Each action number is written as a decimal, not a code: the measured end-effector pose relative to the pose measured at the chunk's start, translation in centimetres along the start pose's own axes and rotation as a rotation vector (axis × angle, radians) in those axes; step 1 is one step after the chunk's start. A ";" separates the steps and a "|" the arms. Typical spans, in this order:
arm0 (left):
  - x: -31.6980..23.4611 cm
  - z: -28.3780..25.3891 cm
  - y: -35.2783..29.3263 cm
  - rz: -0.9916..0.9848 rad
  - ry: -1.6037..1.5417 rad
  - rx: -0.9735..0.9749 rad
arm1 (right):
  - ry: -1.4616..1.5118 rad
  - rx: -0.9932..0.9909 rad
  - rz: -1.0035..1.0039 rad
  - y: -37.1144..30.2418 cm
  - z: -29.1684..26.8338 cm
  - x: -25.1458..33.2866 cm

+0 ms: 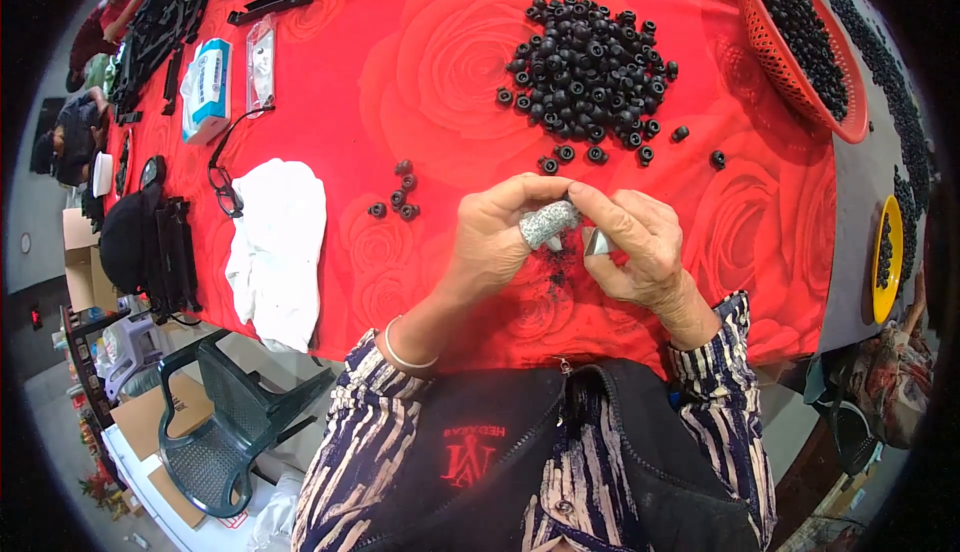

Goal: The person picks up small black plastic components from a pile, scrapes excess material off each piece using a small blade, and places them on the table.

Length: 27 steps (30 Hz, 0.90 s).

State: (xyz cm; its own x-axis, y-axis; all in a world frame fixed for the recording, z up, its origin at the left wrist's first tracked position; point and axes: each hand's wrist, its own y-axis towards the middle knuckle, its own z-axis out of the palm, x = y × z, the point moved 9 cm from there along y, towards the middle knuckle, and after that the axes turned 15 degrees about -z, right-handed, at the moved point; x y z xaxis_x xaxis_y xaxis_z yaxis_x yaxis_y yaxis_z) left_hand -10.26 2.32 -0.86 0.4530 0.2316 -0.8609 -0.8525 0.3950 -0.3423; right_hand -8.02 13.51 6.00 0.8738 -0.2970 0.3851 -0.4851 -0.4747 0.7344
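Observation:
My left hand (490,232) is closed in a pinch, with a grey speckled wrap (548,224) around one digit. Its fingertips meet those of my right hand (640,242) at a small black part (574,193), mostly hidden by the fingers. Tucked in my right hand is a small shiny metal blade (598,243), its handle out of sight. Black shavings (558,278) lie on the red cloth below my hands. Beyond them spreads a heap of small black hollow plastic parts (590,72). Several similar parts (405,183) sit apart to the left of my left hand.
A red floral cloth (440,82) covers the table. At the right are a red basket (850,117) and a yellow tray (880,302), both holding black parts. White cloth (280,242), eyeglasses (225,192) and a tissue pack (207,92) lie left. A green chair (225,422) stands lower left.

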 end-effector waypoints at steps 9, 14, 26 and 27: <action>0.4 -0.3 0.3 -0.022 0.008 -0.032 | 0.054 0.076 0.009 0.0 0.7 0.3; -1.3 -1.4 0.2 0.035 0.177 -0.264 | -0.189 -0.017 0.226 -1.3 -1.1 -2.9; -7.0 -4.7 -1.9 0.461 1.420 -0.993 | -0.608 0.141 0.271 -0.7 0.4 -4.7; -7.1 -4.8 -1.9 0.446 1.443 -1.001 | -0.611 0.149 0.247 -0.6 0.4 -4.6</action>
State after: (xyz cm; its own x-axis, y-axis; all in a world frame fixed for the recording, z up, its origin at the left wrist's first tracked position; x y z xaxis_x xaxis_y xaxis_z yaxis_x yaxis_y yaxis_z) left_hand -13.09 -4.35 4.08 0.0784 -0.9258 -0.3698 -0.8981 -0.2266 0.3770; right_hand -11.76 14.77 3.57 0.5809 -0.8059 0.1143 -0.7060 -0.4290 0.5635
